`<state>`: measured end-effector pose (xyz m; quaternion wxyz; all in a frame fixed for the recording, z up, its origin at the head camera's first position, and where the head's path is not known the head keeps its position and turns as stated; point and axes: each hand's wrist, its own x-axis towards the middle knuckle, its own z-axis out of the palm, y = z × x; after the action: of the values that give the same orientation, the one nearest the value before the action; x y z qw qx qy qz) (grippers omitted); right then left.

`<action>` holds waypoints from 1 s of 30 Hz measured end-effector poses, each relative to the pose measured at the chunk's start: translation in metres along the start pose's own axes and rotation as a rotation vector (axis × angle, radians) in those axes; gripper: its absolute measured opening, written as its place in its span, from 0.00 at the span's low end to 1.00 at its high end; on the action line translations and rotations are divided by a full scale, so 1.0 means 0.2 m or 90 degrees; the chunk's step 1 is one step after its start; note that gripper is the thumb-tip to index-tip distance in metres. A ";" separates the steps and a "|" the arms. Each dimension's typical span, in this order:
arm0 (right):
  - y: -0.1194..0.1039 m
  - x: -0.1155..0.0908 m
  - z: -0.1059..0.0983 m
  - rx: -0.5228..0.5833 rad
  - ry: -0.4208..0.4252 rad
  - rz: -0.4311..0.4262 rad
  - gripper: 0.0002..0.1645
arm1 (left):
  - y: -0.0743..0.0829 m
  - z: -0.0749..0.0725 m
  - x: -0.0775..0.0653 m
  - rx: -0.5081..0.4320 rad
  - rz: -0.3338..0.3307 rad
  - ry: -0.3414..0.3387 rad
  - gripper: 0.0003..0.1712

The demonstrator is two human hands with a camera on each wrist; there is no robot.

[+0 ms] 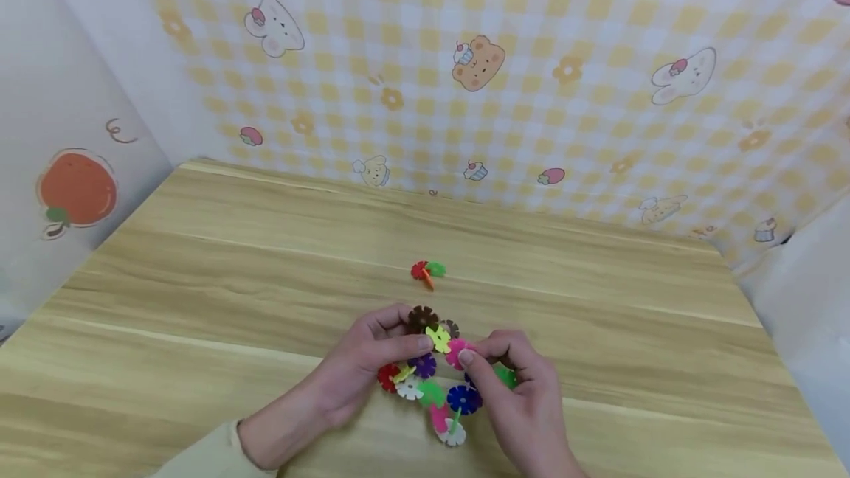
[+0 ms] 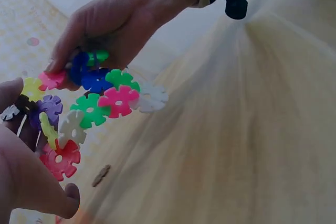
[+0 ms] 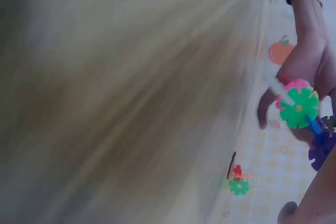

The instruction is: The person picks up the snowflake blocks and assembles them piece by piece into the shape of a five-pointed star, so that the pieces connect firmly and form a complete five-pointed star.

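Note:
Both hands hold up a linked chain of notched, flower-shaped plastic discs in several colours. My left hand pinches it near the brown disc and the yellow disc. On the other side, my right hand grips the pink disc between thumb and fingers. Below hang a purple disc, a red disc, a dark blue disc and a white disc. The left wrist view shows these joined edge to edge, with a green disc in the middle. Fingers hide part of the chain.
A small joined cluster of red, green and orange discs lies on the wooden table beyond the hands. In the left wrist view, a brown disc lies on the table. A yellow checked cloth covers the back wall.

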<state>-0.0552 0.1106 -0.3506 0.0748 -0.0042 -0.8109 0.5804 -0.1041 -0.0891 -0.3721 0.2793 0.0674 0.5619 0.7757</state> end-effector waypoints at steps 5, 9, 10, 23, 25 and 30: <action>0.00 0.00 0.01 0.009 0.024 0.035 0.08 | -0.03 0.03 0.00 -0.036 -0.035 0.026 0.05; 0.01 0.02 -0.01 -0.006 -0.017 0.014 0.07 | -0.03 0.03 -0.01 -0.027 -0.030 0.026 0.07; 0.02 0.02 -0.02 -0.014 -0.035 0.004 0.07 | -0.03 0.03 -0.01 -0.020 -0.028 0.021 0.08; 0.03 0.01 -0.04 -0.006 -0.108 -0.091 0.08 | -0.01 0.01 -0.03 0.019 -0.013 -0.020 0.11; 0.03 0.01 -0.03 0.003 -0.102 -0.078 0.08 | -0.01 0.02 -0.03 0.014 -0.015 -0.022 0.10; 0.03 0.02 -0.05 0.000 -0.134 -0.032 0.06 | -0.01 0.01 -0.03 0.020 -0.016 -0.027 0.10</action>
<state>-0.0587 0.1235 -0.3531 0.0036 0.0775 -0.8140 0.5756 -0.0984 -0.0896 -0.3714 0.2994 0.0811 0.5688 0.7617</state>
